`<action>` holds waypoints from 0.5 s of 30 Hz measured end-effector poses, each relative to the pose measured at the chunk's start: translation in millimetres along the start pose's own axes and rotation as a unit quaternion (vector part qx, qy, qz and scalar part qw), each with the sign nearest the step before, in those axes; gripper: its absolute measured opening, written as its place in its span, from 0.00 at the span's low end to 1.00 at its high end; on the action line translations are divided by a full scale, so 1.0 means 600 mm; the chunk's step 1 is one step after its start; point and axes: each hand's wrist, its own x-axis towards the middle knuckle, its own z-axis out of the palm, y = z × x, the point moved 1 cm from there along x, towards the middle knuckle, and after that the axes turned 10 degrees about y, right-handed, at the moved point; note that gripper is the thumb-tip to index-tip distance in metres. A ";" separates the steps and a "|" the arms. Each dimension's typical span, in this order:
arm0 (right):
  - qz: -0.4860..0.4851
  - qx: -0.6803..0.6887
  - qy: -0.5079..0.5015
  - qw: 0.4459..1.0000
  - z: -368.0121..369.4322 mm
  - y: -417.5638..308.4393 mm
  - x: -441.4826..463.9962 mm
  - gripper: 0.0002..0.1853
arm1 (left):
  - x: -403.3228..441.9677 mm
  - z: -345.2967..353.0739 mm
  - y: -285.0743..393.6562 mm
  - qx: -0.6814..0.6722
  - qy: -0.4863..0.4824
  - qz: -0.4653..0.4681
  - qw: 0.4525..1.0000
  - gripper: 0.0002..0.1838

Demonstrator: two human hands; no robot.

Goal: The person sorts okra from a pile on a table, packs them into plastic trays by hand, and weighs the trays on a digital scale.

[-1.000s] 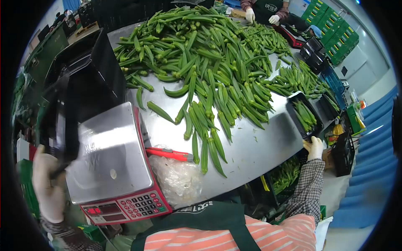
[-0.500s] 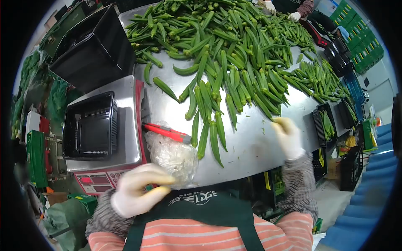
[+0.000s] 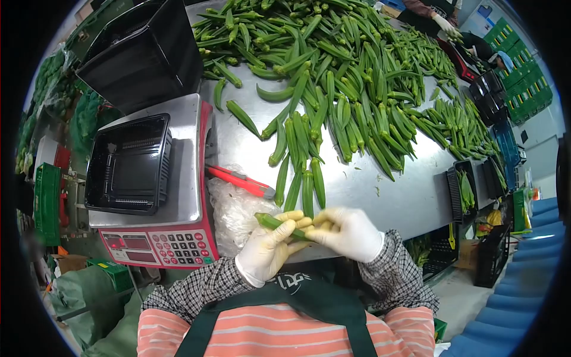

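Both of my hands wear white gloves and meet at the table's front edge. An okra pod [image 3: 267, 221] lies across my left hand [image 3: 267, 250], whose fingers close around it with the stem end sticking out to the left. My right hand [image 3: 351, 235] pinches at the pod's other end, which is partly hidden by the fingers. Just beyond my fingers, several okra pods [image 3: 307, 190] point toward me from the large okra pile [image 3: 357, 77]. To the left of my hands are crumpled clear plastic [image 3: 229, 211] and a red utility knife [image 3: 242, 181].
At left, a black tray [image 3: 128, 166] sits on a scale [image 3: 189, 160], behind which are stacked black trays [image 3: 148, 59]. Trays with okra [image 3: 464, 187] stand at the right edge of the steel table [image 3: 357, 190]. A co-worker's gloved hand [image 3: 445, 25] shows across the table.
My right hand has come left from the pile's near edge, and my left hand has moved right from beside the plastic. They now hold an okra pod together.
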 end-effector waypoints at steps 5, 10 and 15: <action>0.015 -0.170 0.084 0.982 0.021 0.052 0.058 0.15 | 0.000 -0.019 -0.002 -0.018 -0.041 -0.029 0.999 0.15; 0.158 0.041 0.042 0.986 0.010 0.079 0.056 0.11 | -0.004 -0.015 0.007 -0.014 -0.036 -0.043 0.998 0.17; 0.192 0.161 0.071 0.965 -0.057 0.071 -0.023 0.10 | 0.001 -0.011 0.009 0.015 -0.043 -0.057 0.997 0.17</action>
